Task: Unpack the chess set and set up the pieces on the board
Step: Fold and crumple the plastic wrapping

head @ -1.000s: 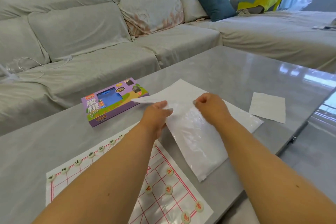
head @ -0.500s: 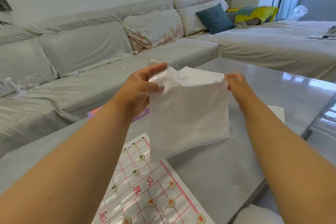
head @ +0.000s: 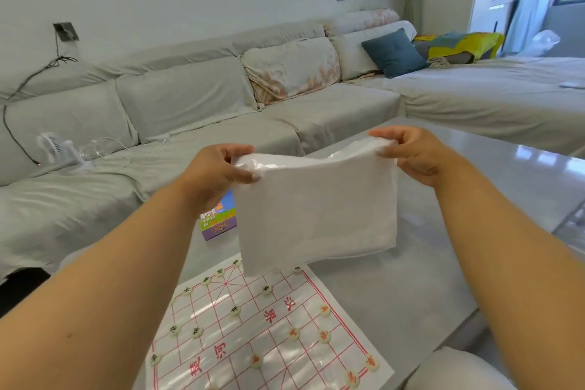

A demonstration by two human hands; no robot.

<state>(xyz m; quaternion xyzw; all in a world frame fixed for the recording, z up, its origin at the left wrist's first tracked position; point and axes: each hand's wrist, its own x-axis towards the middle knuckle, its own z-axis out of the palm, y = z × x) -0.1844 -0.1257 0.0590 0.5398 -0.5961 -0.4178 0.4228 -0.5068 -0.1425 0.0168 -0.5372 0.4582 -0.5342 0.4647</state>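
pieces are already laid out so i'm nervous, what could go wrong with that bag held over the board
The white plastic bag, pinched by the left hand and right hand, hangs with its lower corner close over the board's far-row pieces. If it dips or swings, it could sweep them off their points.

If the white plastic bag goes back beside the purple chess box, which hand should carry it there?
Left, probably. The left hand pinches the white plastic bag directly above the purple chess box; the right hand holds the far corner, farther away.
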